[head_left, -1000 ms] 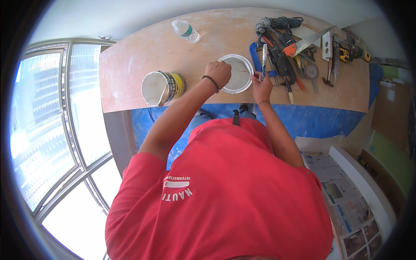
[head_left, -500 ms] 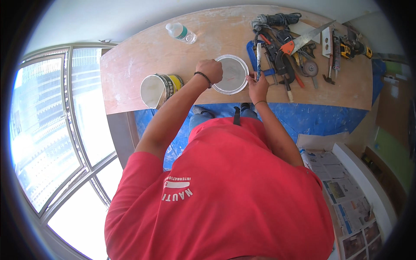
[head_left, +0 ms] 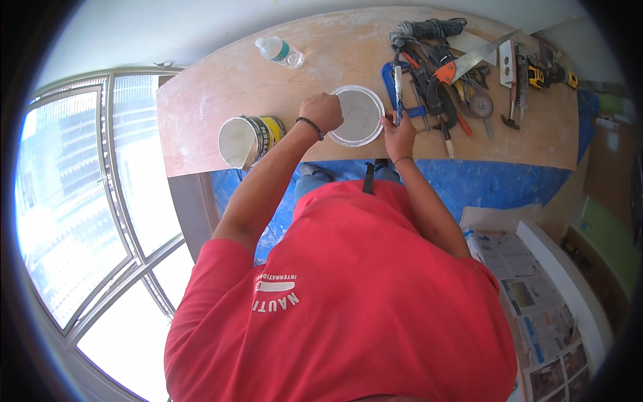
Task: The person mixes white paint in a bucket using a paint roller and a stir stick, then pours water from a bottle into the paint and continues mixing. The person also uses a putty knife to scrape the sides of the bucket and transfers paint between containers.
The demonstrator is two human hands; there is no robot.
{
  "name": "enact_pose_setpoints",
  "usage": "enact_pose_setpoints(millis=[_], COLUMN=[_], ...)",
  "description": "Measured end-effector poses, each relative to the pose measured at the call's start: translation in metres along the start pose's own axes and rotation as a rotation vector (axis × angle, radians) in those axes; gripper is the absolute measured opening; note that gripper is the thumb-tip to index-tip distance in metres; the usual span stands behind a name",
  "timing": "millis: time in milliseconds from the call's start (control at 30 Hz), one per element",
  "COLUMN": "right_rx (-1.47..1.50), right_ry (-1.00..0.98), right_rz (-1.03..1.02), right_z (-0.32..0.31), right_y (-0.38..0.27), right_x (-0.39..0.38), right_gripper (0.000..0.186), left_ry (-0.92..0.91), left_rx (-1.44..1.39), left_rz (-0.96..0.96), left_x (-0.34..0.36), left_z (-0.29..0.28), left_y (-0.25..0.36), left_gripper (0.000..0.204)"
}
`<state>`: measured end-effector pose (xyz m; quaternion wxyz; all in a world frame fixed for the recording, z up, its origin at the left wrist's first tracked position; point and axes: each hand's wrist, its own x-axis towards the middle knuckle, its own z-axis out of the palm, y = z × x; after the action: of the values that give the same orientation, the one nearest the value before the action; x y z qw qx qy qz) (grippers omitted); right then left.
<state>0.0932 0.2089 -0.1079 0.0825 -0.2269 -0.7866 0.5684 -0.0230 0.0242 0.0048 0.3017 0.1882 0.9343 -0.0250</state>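
A round lid (head_left: 356, 115) with a shiny metal rim and grey face lies at the middle of the table's near side. My left hand (head_left: 321, 111) is closed at the lid's left rim, its fingertips hidden beneath the fist. At the opposite rim, my right hand (head_left: 400, 137) has its fingers wrapped around a slim, white-and-dark, paint-smeared tool (head_left: 398, 87) that points away from me; its kind is unclear. The thumb of that hand comes close to the lid's edge. To the left stands an open can (head_left: 236, 141) with a yellow and black label, a pale stick leaning inside.
On the wooden table (head_left: 207, 94), a clear bottle (head_left: 281, 52) lies at the back. Piled at the right are a handsaw (head_left: 469, 60), a blue clamp (head_left: 390, 82), an angle grinder (head_left: 429, 30), a hammer (head_left: 512, 110) and a paintbrush (head_left: 447, 142). Blue sheeting (head_left: 482, 181) covers the floor.
The left fist has turned slightly at the lid's left rim. The lid, the slim tool and my right hand look nearly unchanged; the whole view has shifted a little.
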Motion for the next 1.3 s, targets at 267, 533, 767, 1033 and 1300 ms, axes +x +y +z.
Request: enact_pose_setpoints(millis=[267,533,767,1033,1300], right_rx=[-0.055,-0.041,-0.022,-0.061,-0.144], right_ry=[-0.016,-0.025,-0.008,-0.021,-0.018], right_rz=[0.007,0.019,0.027,0.006,-0.030], right_z=[-0.001,-0.002,-0.001,-0.001,-0.001], right_y=[-0.002,-0.002,-0.002,0.001,0.006], right_x=[0.000,0.001,0.000,0.001,0.003], right_gripper=[0.022,0.022,0.023,0.023,0.022], left_ry=[-0.035,-0.108,0.071,0.026,0.070], left_rx=[0.030,0.031,-0.049,0.018,0.024], left_rz=[-0.017,-0.023,-0.031,0.015,0.033], left_x=[0.001,0.007,0.017,-0.003,0.004], left_z=[-0.006,-0.008,0.005,0.007,0.005], left_y=[0.000,0.006,-0.006,-0.004,-0.001], left_gripper=[0.025,0.027,0.028,0.032,0.029])
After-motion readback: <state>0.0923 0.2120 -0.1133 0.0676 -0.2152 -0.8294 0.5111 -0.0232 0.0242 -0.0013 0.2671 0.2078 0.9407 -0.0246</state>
